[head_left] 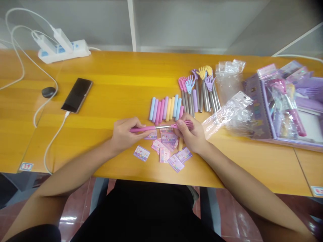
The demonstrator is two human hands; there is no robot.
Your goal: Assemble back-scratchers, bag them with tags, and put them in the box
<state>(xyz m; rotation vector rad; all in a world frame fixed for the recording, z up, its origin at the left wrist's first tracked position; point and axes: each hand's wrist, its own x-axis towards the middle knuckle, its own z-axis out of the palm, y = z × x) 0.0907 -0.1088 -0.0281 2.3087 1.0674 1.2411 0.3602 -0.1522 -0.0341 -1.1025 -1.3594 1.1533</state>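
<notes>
A pink back scratcher [163, 127] is stretched level between my two hands over the table. My left hand [124, 132] is closed on its pink grip. At the other end, my right hand [192, 132] pinches the pink claw head, with a bare stretch of metal rod showing between. Under the hands lie several small printed cards [164, 155], and a yellow grip [180, 144] lies beside the right hand. Just beyond is a row of loose grips [158, 112] in blue, purple, pink and yellow. Several metal back scratchers [209, 84] with coloured claw heads lie behind to the right.
Clear plastic bags [227, 109] lie right of the scratchers. A purple display box [261, 107] with bagged items stands at far right. On the left are a phone [77, 95] on a charging cable, a black mouse [48, 92] and a white power strip [64, 51].
</notes>
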